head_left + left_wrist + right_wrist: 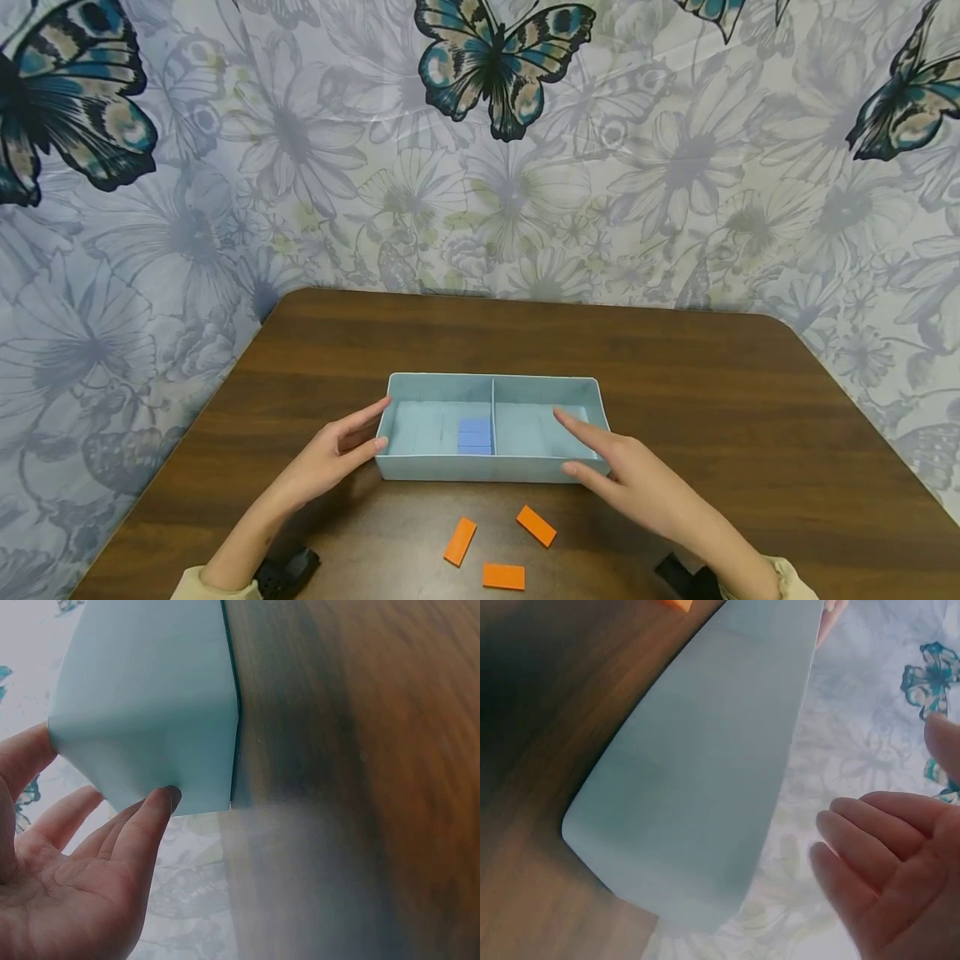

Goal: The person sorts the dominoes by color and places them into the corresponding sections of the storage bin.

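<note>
Light-blue tray (420, 468), split by a middle wall into two compartments, sits near the front of a dark wooden worktop (712, 392), a person's two hands flanking its short ends. The left hand (330, 458) lies with fingers straight and relaxed, fingertips touching the tray's left end wall; the left wrist view shows one fingertip (166, 801) pressed against the lower corner of that wall (150, 705), with nothing gripped. The right hand (630, 479) is likewise open, fingers extended over the right front corner; from the head view it appears to rest at the rim, though the right wrist view shows the palm (900, 877) just apart from the outer wall (705, 787), so contact there cannot be confirmed. A small stack of blue tiles (475, 436) lies in the left compartment, against the divider; the right compartment shows nothing inside. Three orange tiles (504, 576) lie loose on the worktop just in front of the tray, between the forearms. Judging by its thin walls and sparse load, the tray looks light and fairly stiff but smooth-sided, likely to slide easily; the two short end walls, pressed evenly from both sides, seem the surest place for a grip.
</note>
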`<state>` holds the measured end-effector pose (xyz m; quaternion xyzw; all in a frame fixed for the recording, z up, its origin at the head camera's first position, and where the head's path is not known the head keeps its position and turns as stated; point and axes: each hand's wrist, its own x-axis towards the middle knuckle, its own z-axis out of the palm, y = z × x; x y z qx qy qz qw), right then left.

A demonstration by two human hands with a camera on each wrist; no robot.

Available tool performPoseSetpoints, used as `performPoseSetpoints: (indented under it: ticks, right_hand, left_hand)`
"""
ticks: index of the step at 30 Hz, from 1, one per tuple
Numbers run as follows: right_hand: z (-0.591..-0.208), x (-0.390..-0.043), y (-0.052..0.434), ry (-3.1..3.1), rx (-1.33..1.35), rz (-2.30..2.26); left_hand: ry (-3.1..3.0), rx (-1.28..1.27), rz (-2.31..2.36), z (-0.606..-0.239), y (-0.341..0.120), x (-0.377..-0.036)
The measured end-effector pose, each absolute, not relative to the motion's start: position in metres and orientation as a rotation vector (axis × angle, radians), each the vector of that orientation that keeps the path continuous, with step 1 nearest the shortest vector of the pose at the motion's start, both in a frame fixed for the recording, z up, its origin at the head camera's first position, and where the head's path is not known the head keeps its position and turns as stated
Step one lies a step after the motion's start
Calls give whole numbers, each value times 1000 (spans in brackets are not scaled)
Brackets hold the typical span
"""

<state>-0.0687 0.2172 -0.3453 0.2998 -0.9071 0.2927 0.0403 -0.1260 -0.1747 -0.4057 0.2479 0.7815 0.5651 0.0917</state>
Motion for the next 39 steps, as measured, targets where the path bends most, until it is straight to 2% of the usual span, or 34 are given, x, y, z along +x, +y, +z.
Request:
performPoseSetpoints:
  ticks: [9, 19, 32, 39]
  right_hand:
    - [-359, -51, 206, -2446, 1033, 902]
    - [-373, -44, 198, -2618, 1075, 820]
    - [-383, -40, 182, -2969, 1035, 463]
    - [-393, -37, 171, -2865, 1111, 151]
  left_hand:
    - [2332, 735, 1680, -407, -175, -127]
    - [2366, 728, 1657, -407, -176, -127]
    - [2369, 718, 1647, -406, -175, -126]
    - [2352, 730, 1663, -407, -175, -126]
